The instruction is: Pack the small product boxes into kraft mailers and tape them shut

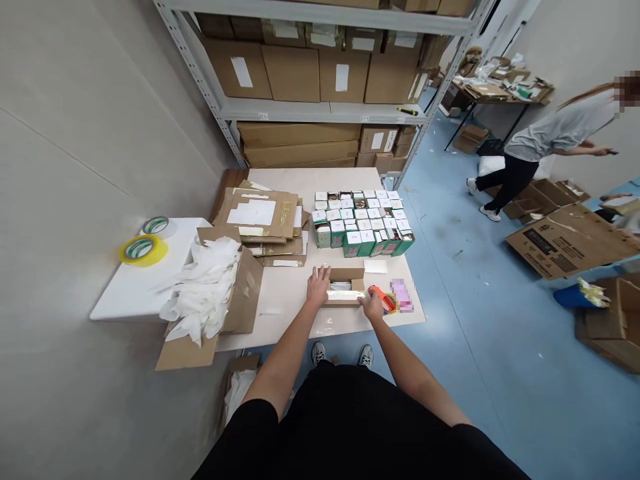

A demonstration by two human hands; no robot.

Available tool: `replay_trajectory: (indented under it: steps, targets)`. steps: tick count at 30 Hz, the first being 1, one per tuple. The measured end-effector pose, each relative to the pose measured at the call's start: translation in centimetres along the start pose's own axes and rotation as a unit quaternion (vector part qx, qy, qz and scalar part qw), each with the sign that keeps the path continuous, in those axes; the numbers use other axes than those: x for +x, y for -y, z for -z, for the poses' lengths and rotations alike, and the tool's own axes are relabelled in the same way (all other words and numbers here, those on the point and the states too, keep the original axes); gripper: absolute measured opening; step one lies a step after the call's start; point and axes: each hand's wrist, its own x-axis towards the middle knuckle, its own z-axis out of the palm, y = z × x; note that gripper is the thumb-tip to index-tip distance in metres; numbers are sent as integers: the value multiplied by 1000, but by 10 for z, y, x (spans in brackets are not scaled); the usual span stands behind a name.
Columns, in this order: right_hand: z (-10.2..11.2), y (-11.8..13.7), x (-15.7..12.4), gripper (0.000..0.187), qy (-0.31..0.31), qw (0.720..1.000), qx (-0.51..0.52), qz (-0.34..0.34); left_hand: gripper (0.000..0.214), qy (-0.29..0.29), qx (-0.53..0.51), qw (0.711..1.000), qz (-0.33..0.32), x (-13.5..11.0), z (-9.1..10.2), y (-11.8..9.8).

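Note:
A small open cardboard box [345, 274] lies near the table's front edge, with something whitish inside. A strip of shiny tape runs along its near side. Spread around the box's left end, my left hand [318, 288] grips it there. At the box's near right corner is my right hand [371, 305], closed on an orange tape dispenser [384, 298]; part of the handle is hidden by the fingers. Just right of the dispenser lies a pink, blurred-out slip [402, 295]. A white label [375, 267] rests behind the box.
Rows of small green-and-white boxes [367, 220] stand behind. Flattened cartons [260, 213] are stacked to the left, beside a carton of white paper [210, 280]. Tape rolls [143, 251] sit further left. Shelving [320, 110] rises at the back. A person [540, 147] walks at right near cartons.

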Motion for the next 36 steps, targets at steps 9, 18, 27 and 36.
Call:
replay_trajectory:
  steps: [9,18,27,36]
  targets:
    - [-3,-2,3,77,12,993,94,-66,68,-1,-2,1000,2,-13,-2,-9]
    - [-7,4,3,59,32,998,32,43,63,101,-2,995,0,-32,-31,0]
    - [9,12,10,54,97,991,-42,82,62,115,15,993,22,-31,-34,-9]
    - [58,4,36,62,-12,990,-24,136,64,141,62,987,44,-36,-40,-17]
